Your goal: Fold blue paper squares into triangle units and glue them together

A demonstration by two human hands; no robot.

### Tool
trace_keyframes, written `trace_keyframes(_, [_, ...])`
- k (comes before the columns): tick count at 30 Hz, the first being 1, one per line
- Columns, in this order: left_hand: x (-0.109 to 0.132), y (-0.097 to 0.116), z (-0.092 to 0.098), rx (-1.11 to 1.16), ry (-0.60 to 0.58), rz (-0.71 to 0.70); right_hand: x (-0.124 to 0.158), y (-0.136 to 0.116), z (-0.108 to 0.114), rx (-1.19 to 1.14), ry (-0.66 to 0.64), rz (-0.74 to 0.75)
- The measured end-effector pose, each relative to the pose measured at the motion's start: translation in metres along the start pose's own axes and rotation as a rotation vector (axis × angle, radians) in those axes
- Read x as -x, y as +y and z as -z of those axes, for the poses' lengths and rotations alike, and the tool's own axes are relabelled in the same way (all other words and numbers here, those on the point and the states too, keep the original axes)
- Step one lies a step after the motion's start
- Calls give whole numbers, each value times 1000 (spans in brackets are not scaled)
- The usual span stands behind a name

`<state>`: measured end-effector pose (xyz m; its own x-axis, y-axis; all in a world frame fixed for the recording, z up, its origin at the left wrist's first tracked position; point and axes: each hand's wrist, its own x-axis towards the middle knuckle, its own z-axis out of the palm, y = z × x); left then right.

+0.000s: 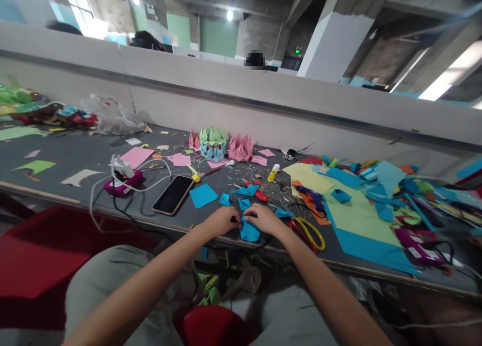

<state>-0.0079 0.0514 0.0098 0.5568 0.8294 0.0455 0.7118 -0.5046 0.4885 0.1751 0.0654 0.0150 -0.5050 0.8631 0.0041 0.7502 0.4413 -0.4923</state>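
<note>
My left hand (225, 218) and my right hand (260, 217) meet near the table's front edge, fingertips pinched on a folded piece of blue paper (250, 232). The paper lies partly under my fingers, so its upper part is hidden. Just beyond them sit several small folded blue paper pieces (225, 199). A square blue sheet (203, 196) lies flat to the left. Close to my right hand are scissors (318, 234) with yellow and red handles. Behind the folded pieces there is a red-handled tool (262, 196), partly covered.
A phone (173, 195) and a purple power strip (124, 182) with cables lie left. Pink, green and blue paper crowns (213, 147) stand at the back. A glue stick (273, 173), blue glue gun (309, 197), yellow sheets (361, 218) and paper scraps spread rightward. A low partition (233, 97) runs behind.
</note>
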Motion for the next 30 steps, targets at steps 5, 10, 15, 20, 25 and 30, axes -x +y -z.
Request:
trace_keyframes(5, [-3, 0, 1, 25, 10, 43, -6, 0, 2, 19, -10, 37])
trace_keyframes(10, [-3, 2, -1, 16, 15, 57, -10, 3, 4, 51, -42, 94])
trace_keyframes(15, [-4, 6, -1, -23, 16, 56, -7, 6, 7, 52, -68, 208])
trace_keyframes(20, [-2, 10, 1, -53, 4, 46, -1, 16, 5, 46, -40, 301])
trace_keyframes(25, [-2, 15, -1, -72, 23, 92, 4, 28, 2, 52, 19, 370])
trace_keyframes(30, [-5, 15, -2, -91, 18, 87, 13, 32, -1, 59, 51, 405])
